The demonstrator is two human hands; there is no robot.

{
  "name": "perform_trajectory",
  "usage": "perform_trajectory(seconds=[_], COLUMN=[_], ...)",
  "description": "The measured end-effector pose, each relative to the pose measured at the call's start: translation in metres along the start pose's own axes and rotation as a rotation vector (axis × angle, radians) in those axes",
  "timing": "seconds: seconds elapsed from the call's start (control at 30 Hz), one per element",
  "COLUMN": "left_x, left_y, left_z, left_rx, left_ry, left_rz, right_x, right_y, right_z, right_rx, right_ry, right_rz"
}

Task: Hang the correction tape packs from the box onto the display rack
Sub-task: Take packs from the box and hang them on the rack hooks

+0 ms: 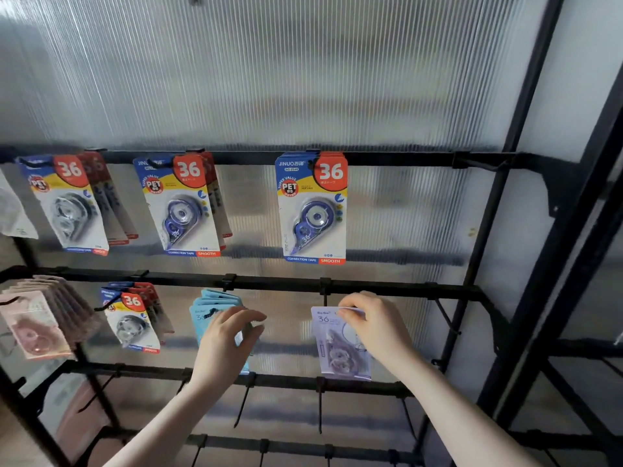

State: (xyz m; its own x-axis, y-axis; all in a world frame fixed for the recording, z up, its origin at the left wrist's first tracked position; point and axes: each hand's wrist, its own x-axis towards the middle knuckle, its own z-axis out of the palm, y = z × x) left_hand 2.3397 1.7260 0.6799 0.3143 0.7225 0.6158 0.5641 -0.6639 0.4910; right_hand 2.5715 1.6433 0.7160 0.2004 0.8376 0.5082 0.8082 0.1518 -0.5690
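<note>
A black metal display rack (371, 288) fills the frame, its horizontal bars crossing in front of a ribbed translucent panel (269, 79) that takes up the whole upper half. Along the top bar, from upper left to centre, hang three bunches of blue-and-red carded packs (312, 207) marked "36" (the rightmost one reads "correction tape" along its bottom edge). On the second bar, at the left edge, sits a fanned bunch of pink packs (33, 321), then another blue-and-red bunch (131, 318), then a stack of light blue packs (215, 303) at lower centre. The left hand (226, 345) is raised in front of that blue stack, fingers curled around its front pack. Just right of centre, a lilac correction tape pack (340, 345) hangs below a hook on the second bar, and the right hand (374, 321) pinches its top right corner between thumb and fingertips.
</note>
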Motion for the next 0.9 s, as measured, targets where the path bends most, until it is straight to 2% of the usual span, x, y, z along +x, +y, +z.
perform_trajectory(seconds=[0.7,0.9], left_x=[0.02,0.019], left_y=[0.065,0.071], left_z=[0.009,0.007], left_rx=[-0.032,-0.019], left_ry=[0.012,0.017], left_rz=[0.102,0.112], right_x=[0.01,0.009], right_y=[-0.015,-0.015], right_z=[-0.085,-0.088], right_rx=[-0.004,0.009], right_ry=[0.113,0.102], right_rz=[-0.024,-0.019])
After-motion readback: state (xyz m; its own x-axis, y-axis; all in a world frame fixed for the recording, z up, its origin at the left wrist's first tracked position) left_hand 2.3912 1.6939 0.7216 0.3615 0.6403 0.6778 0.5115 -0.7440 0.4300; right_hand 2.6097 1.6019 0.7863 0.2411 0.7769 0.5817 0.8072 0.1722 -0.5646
